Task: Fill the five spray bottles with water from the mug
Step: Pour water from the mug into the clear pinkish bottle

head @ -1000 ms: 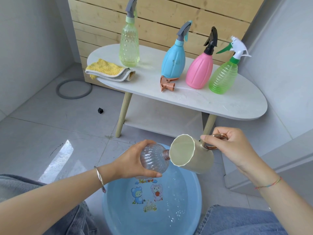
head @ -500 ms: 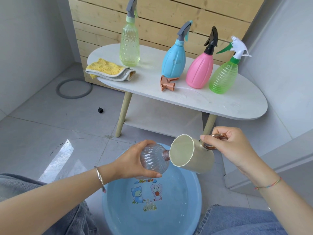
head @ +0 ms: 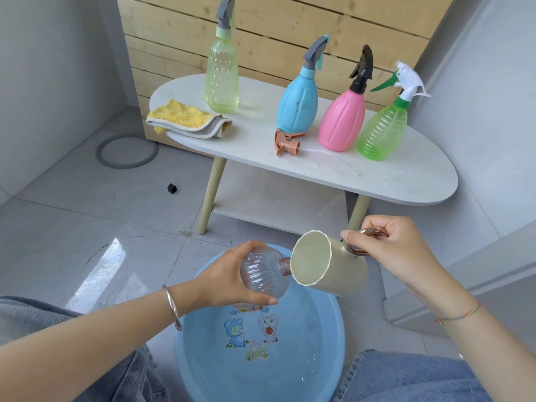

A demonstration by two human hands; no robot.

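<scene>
Grey tile floor (head: 87,216), wood-slat wall (head: 290,30), white oval table (head: 391,181) w/ shelf (head: 275,210).

Nothing readable. Only lettering: one short multicoloured line printed on the floor of the blue basin (head: 319,361), just at 6 o'clock from the left hand (head: 229,274). It sits at 12 o'clock of the cartoon figures (head: 251,332). Too small and blurred to make out any characters.

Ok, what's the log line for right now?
step: filling | left hand: holds clear bottle | right hand: holds mug tilted at bottle neck | below: blue basin
</scene>
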